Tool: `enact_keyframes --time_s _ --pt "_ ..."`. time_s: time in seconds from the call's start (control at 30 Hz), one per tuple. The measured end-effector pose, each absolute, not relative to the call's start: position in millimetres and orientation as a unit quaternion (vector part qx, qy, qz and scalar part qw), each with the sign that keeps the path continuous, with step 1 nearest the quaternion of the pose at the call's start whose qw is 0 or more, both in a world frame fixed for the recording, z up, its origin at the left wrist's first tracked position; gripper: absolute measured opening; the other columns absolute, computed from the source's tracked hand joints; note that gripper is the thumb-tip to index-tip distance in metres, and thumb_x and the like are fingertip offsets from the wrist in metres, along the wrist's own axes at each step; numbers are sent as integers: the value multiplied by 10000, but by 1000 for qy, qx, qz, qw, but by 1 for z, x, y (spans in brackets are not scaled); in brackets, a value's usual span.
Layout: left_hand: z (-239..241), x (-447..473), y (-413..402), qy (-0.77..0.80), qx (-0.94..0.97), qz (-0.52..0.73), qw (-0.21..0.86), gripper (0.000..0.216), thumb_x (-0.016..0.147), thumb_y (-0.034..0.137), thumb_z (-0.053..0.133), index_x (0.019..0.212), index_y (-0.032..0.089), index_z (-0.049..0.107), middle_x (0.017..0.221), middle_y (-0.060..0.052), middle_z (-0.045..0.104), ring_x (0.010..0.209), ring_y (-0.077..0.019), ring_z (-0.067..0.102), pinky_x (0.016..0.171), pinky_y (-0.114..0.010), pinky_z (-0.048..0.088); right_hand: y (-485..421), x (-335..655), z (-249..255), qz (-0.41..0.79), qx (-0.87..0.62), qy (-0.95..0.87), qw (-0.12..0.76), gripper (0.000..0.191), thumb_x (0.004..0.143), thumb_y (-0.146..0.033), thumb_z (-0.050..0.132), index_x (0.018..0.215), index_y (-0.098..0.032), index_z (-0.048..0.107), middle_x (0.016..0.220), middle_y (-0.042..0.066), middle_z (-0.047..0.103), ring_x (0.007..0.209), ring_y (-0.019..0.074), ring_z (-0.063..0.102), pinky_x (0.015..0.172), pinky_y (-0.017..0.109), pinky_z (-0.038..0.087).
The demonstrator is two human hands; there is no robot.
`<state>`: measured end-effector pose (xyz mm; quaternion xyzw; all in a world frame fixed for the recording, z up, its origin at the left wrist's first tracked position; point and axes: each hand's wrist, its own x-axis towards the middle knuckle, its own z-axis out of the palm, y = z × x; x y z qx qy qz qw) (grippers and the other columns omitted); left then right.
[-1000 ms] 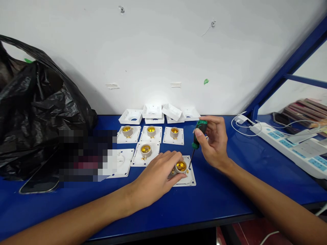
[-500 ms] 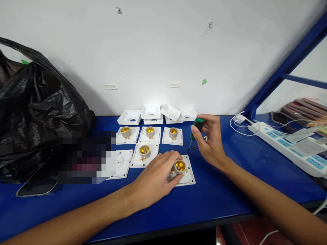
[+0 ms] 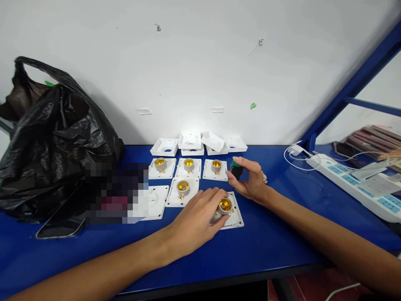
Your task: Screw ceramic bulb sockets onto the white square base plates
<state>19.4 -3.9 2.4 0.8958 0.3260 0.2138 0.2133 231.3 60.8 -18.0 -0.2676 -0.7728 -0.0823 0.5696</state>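
At frame centre the left hand [image 3: 197,219] has its fingers closed round the socket [image 3: 224,205] on the desk [image 3: 266,242]. It looks light, stiff and brittle, and is best held by its collar. Just upper right, the right hand [image 3: 250,182] pinches the screwdriver [image 3: 235,168] by its handle.

Nothing here can be read: no text, label, brand, number or sign. The power strip [image 3: 354,184] at the right edge of the table [image 3: 282,246] carries a pale sticker and blue marks, all too small to make out. The books [image 3: 376,140] stacked beyond it show only coloured edges, with no lettering that can be told. A pixelated patch [image 3: 115,192] towards the left of the table hides whatever surface lies under it. The socket plate [image 3: 233,217] near the front edge and the green handle of the screwdriver [image 3: 235,169] just behind it show no legible marking.
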Motion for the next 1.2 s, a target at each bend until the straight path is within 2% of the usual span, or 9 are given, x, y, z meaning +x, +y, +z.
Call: enact_keyframes --time_s 0.07,0.23,0.4,0.63,0.83,1.03,1.2 --pt "3 19 -4 326 897 212 212 298 947 148 729 1158 216 529 1098 -38 665 1001 -261 646 890 -409 519 62 233 -17 -87 -258 -773 574 550 893 -250 744 1369 -366 494 946 -22 632 621 127 590 533 282 549" --pt "2 18 -5 331 896 212 209 301 949 164 731 1167 216 530 1102 -35 665 1009 -262 646 887 -403 518 65 243 -15 -68 -298 -725 617 544 907 -243 733 1385 -334 490 1108 27 626 630 108 600 506 264 529" --pt "2 18 -4 333 894 211 215 302 951 164 730 1178 221 538 1102 -29 666 999 -252 651 880 -394 522 68 253 -5 -39 -355 -669 652 475 976 -235 651 1397 -316 445 1016 10 603 599 85 587 513 238 505" --pt "1 18 -4 328 891 219 223 322 955 154 726 1193 236 525 1113 -23 666 1021 -246 660 925 -403 522 67 254 -3 -44 -360 -698 618 460 934 -270 716 1341 -309 505 1065 14 612 616 93 554 470 240 481" --pt "0 18 -4 329 894 217 215 324 949 163 727 1195 239 530 1106 -27 670 1005 -247 662 920 -408 531 64 251 -2 -32 -356 -728 585 469 926 -241 716 1343 -303 511 1000 1 629 582 93 516 455 245 473" --pt "0 18 -3 328 894 218 215 327 947 147 731 1186 235 526 1110 -27 664 1007 -248 655 910 -399 524 64 250 -1 -24 -356 -724 590 467 937 -239 711 1355 -298 511 970 -5 611 599 101 521 456 249 462" --pt "2 19 -5 331 896 208 211 310 951 148 717 1181 227 525 1116 -39 665 994 -264 645 884 -407 514 64 249 -3 -21 -349 -709 613 479 918 -231 732 1345 -311 531 1062 12 608 661 111 571 472 252 477"
